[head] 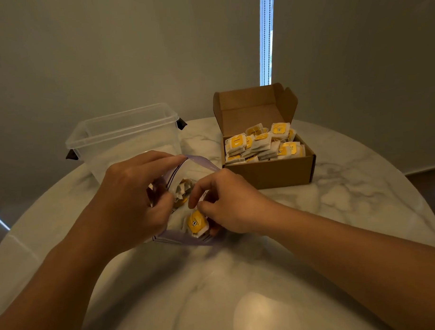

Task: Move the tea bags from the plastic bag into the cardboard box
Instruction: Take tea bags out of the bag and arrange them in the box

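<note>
Fingers [199,190] of the right hand [230,206] are pinching a tea bag [195,222]; the left hand [128,192] is gripping the plastic bag [204,163] open for access, cardboard box [268,174] sitting at two o'clock.

No legible text, brand or number is recorded. Yellow labels on the tea bags [261,142] in the cardboard box [271,174] bear a small dark emblem, the print being too blurred to read. The same label is noted on one tea bag [195,222] at the plastic bag [201,161].
</note>
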A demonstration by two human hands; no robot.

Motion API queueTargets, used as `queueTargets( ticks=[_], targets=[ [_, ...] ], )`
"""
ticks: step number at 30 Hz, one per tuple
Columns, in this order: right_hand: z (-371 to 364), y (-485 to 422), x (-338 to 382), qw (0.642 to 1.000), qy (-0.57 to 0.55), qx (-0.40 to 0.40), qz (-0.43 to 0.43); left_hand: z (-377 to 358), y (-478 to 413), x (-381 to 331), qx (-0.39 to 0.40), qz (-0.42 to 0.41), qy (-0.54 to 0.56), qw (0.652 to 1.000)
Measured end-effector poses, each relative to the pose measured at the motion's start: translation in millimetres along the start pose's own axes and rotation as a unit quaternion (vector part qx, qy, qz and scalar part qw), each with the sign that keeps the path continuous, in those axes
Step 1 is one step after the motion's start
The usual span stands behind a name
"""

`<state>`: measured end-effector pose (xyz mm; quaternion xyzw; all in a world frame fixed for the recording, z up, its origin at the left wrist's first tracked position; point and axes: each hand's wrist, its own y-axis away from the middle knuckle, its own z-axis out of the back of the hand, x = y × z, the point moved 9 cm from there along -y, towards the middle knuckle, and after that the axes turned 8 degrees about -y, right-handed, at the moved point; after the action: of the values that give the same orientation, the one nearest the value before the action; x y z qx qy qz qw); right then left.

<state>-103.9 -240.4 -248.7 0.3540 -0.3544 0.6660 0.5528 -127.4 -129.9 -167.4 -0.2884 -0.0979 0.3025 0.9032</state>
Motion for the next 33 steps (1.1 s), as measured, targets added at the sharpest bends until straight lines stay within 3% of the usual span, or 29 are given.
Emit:
queueTargets(
  ticks=[8,14,19,26,33],
  targets=[
    [-1.4,1.9,2.2,1.000,0.015,-0.001,0.019,-2.5,2.5,2.8,0.000,0.001,0.016,1.000],
    [3.1,10.9,28.5,0.983,0.108,-0.053,0.135,-2.8,5.3,9.6,0.003,0.013,0.027,1.000],
    [10.7,20.9,51.9,0.965,0.130,-0.015,0.227,0.7,4.9,18.6,-0.009,0.019,0.043,0.999],
    [59.1,22.7,53.7,0.975,0.023,0.075,0.209,4.6,8.9,32.2,0.003,0.031,0.127,0.991],
    [133.4,15.8,37.5,0.971,-0.097,-0.001,0.217,4.2,10.9,50.1,0.015,0.044,0.140,0.989]
  ],
)
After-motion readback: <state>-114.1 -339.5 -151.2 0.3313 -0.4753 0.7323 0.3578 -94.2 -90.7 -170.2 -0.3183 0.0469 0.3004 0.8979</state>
